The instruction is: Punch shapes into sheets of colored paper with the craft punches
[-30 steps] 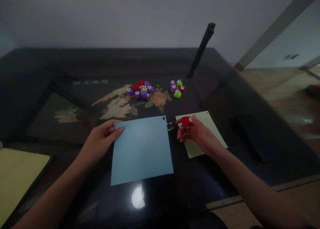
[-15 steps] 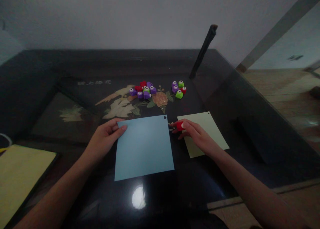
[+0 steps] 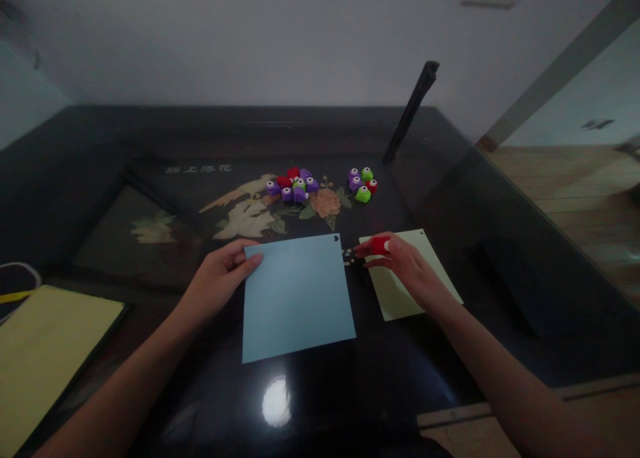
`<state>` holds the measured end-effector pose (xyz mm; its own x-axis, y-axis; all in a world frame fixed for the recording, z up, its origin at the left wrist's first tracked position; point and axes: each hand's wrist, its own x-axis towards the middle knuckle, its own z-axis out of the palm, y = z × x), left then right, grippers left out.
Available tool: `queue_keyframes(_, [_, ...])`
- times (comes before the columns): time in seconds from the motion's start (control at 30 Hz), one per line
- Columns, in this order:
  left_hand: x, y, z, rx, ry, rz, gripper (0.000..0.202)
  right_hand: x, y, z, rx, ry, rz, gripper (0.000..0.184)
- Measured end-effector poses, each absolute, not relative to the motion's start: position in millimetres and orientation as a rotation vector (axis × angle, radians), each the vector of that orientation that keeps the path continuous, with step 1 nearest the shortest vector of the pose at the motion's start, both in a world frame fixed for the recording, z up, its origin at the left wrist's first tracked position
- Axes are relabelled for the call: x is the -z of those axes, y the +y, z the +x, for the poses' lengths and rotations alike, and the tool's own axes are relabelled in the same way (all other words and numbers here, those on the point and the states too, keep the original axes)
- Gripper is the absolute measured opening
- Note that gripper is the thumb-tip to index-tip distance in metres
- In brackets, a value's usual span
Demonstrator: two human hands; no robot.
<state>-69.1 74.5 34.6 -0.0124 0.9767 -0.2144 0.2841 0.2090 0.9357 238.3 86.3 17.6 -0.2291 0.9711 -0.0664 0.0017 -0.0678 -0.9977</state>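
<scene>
My left hand (image 3: pixel 227 271) pinches the upper left corner of a light blue sheet of paper (image 3: pixel 299 301), thumb on top. A small dark heart-shaped hole shows at the sheet's upper right corner. In my right hand (image 3: pixel 400 261) is a red craft punch (image 3: pixel 381 245) with a white button, the thumb resting by the button. That hand is over a pale yellow-green sheet (image 3: pixel 434 266) lying on the table, which has a tiny hole at its top right corner. Small paper cut-outs (image 3: pixel 347 255) are scattered between the two sheets.
Several purple, red and green craft punches (image 3: pixel 295 186) are clustered at the back middle, with a smaller group (image 3: pixel 363 184) to their right. A dark post (image 3: pixel 413 111) rises at the back right. Yellow paper (image 3: pixel 50 338) lies at the left on the glossy dark table (image 3: pixel 310 405).
My right hand with the red punch has moved slightly right, away from the blue sheet's edge. My left hand still holds that sheet. The camera view has shifted a little.
</scene>
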Motion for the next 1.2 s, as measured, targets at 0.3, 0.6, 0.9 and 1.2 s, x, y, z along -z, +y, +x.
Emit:
queue_keyframes(0.3, [-34.3, 69.5, -64.6, -0.774, 1.432, 1.282, 0.029, -14.4, 86.1, 227.6, -1.487, -1.381, -1.123, 0.038])
queue_keyframes(0.6, [-33.8, 71.9, -68.0, -0.751, 1.403, 1.239, 0.031, -22.6, 89.3, 243.4, -1.387, -1.167, -1.164, 0.037])
queue_keyframes(0.9, [-30.9, 71.9, -62.5, -0.801, 1.305, 1.083, 0.038, -18.2, 102.7, 261.1, -1.316, -1.001, -1.161, 0.031])
queue_keyframes(1.2, [-20.5, 66.7, -54.8, -0.81, 1.091, 0.944, 0.044, -31.9, 128.6, 283.4, -0.755, -1.536, -1.414, 0.038])
